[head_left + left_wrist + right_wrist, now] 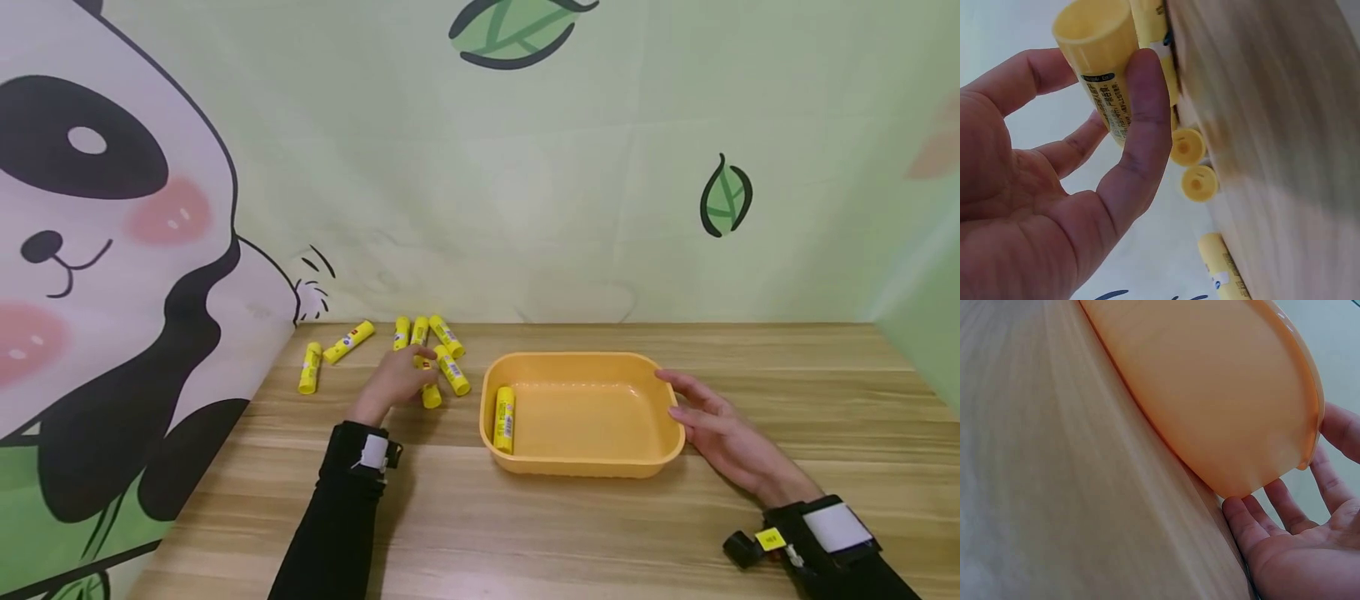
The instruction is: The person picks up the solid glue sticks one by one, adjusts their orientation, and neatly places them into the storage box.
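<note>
My left hand (393, 379) pinches a yellow glue stick (1100, 81) between thumb and fingers, among other glue sticks at the back left of the table. Right beside it lies another glue stick (452, 371). An orange-yellow plastic tray (581, 468) stands to the right, with one glue stick (505, 421) lying along its left wall. At the tray's right end, my right hand (723, 433) touches the rim and outer wall with extended fingers. From the right wrist, the fingertips (1238, 509) rest against the tray's outside near the tabletop.
Two glue sticks lie apart at the far left, one upright in line (310, 368) and one slanted (349, 342). Several more lie by the wall behind my left hand. A printed cloth wall (570, 233) with a panda and leaves rises at the wooden table's (570, 542) back edge.
</note>
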Motion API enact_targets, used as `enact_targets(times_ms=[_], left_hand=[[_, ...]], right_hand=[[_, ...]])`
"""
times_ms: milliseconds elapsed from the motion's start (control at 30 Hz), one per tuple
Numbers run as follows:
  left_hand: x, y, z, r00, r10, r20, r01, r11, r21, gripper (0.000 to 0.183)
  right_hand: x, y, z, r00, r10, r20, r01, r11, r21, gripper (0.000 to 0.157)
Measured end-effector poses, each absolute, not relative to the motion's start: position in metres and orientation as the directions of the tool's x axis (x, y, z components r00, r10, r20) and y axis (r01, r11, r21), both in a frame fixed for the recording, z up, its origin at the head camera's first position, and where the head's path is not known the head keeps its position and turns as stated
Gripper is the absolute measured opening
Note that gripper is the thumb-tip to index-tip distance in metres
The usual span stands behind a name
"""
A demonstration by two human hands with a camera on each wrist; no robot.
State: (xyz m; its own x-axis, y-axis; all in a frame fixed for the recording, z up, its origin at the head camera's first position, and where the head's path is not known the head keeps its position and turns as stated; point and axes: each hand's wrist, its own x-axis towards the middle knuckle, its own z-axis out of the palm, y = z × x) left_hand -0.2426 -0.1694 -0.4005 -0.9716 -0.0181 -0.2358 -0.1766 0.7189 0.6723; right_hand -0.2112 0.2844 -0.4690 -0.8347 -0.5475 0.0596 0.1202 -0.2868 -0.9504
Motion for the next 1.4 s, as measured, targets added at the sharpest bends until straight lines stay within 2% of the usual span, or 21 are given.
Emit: enact_targets(times_ms=[400,700,933,1400], left_hand=[[-0.242,-0.163,-0.395,-0.981,-0.004,-0.193,-0.138,0.709,0.692,0.04],[-0.238,-0.16,-0.39,-0.989,0.053,-0.141,-0.074,0.643,0.762,0.045],[-0.236,-0.155,-0.385,-0.987,0.062,-0.147,-0.075,0.633,0.771,0.045],[-0.229,-0.146,-0.373,-0.984,0.139,-0.116,-0.01,0.598,0.802,0.039]], right_hand=[[-0.211,0.284,-0.47,-0.839,-0.542,0.051,0.122,-0.277,-0.953,0.05],[-0.212,0.284,-0.471,-0.836,-0.547,0.056,0.121,-0.281,-0.952,0.05],[-0.212,0.284,-0.47,-0.838,-0.543,0.054,0.119,-0.278,-0.953,0.05],[-0.21,0.284,-0.468,-0.839,-0.542,0.054,0.117,-0.277,-0.954,0.05]])
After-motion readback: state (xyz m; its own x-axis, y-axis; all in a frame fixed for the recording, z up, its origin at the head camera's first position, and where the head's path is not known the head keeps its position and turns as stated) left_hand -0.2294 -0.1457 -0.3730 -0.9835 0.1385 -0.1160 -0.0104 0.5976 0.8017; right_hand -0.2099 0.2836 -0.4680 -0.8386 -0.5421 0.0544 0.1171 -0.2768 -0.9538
